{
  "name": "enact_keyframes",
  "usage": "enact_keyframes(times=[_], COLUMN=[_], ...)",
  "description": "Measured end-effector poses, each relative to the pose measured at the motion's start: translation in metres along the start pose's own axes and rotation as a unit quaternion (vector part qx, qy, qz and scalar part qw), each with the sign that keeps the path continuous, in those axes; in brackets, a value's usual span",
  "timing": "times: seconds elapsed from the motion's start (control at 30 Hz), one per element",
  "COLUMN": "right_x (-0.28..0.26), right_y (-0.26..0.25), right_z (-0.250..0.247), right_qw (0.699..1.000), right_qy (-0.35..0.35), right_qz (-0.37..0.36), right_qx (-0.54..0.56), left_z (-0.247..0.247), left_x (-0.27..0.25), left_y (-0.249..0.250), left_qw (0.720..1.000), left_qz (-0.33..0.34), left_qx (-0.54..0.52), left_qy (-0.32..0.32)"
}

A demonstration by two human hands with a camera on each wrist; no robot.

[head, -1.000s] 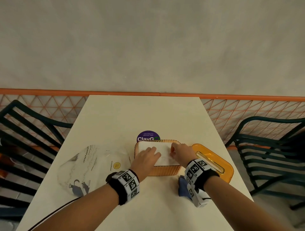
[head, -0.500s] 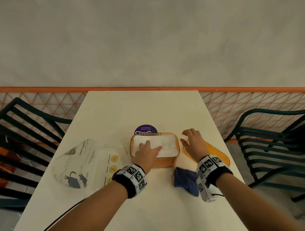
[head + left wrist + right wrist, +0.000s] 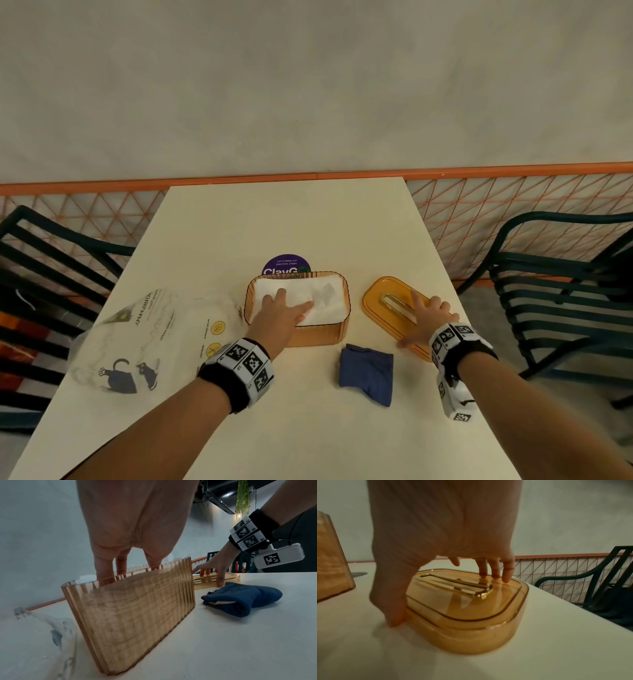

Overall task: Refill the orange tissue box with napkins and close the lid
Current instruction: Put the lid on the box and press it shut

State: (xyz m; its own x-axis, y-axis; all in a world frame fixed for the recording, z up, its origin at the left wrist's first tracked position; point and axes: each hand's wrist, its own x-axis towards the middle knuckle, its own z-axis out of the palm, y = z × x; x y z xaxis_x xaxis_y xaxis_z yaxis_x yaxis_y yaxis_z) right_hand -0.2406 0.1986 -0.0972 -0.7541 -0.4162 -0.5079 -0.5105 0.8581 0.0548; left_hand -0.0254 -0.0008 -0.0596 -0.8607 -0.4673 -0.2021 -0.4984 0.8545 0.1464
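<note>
The ribbed orange tissue box [image 3: 322, 334] stands lidless mid-table with a stack of white napkins [image 3: 329, 301] filling it to the rim. My left hand [image 3: 287, 308] lies flat on the napkins with straight fingers pressing down; the left wrist view shows its fingers [image 3: 104, 573] behind the box wall [image 3: 133, 615]. The orange lid [image 3: 383, 298] with its slot lies flat on the table to the box's right. My right hand [image 3: 423, 323] is spread over it: fingertips [image 3: 494, 574] touch the lid's top [image 3: 471, 615], and the thumb [image 3: 393, 615] is against its near side.
A folded blue cloth [image 3: 366, 373] lies in front of the box, close to the lid. An empty clear napkin wrapper [image 3: 137, 342] sits to the left. A purple round sticker [image 3: 286, 263] is behind the box. Dark chairs [image 3: 565, 291] flank the table [image 3: 308, 428].
My right hand left the napkins, moved right and came down on the lid. The left hand stayed pressing on the napkins in the box.
</note>
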Motion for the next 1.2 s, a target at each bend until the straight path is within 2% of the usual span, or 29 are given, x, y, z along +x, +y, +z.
enact_keyframes(times=[0.17, 0.27, 0.4, 0.5, 0.7, 0.8, 1.0, 1.07, 1.2], right_x=[-0.01, -0.025, -0.043, -0.049, -0.05, -0.05, -0.053, -0.053, -0.052], right_y=[-0.009, -0.026, -0.066, -0.096, -0.124, -0.131, -0.147, -0.152, -0.158], right_z=[-0.022, -0.053, -0.076, -0.076, -0.07, -0.071, -0.074, -0.072, -0.069], right_qw=[0.989, 0.968, 0.941, 0.934, 0.94, 0.943, 0.941, 0.939, 0.94], right_qy=[0.044, 0.102, 0.129, 0.119, 0.093, 0.086, 0.07, 0.069, 0.073], right_qz=[-0.033, -0.127, -0.275, -0.329, -0.327, -0.322, -0.331, -0.334, -0.326], right_qx=[0.135, 0.188, 0.15, 0.08, 0.022, 0.004, -0.021, -0.033, -0.065], left_z=[0.0, 0.001, 0.004, 0.009, 0.008, 0.008, 0.013, 0.014, 0.019], left_x=[-0.001, -0.001, -0.004, -0.004, -0.016, -0.025, -0.033, -0.033, -0.035], left_y=[0.0, 0.0, -0.001, -0.006, -0.023, -0.034, -0.06, -0.066, -0.076], left_qw=[1.0, 1.0, 0.999, 0.998, 0.992, 0.99, 0.987, 0.976, 0.925], left_qz=[-0.003, -0.001, 0.006, 0.02, 0.049, 0.042, -0.026, -0.06, -0.075], left_qx=[0.003, 0.003, 0.016, -0.003, -0.031, -0.043, -0.127, -0.176, -0.343], left_qy=[0.001, 0.009, 0.033, 0.061, 0.108, 0.131, 0.091, 0.115, 0.149])
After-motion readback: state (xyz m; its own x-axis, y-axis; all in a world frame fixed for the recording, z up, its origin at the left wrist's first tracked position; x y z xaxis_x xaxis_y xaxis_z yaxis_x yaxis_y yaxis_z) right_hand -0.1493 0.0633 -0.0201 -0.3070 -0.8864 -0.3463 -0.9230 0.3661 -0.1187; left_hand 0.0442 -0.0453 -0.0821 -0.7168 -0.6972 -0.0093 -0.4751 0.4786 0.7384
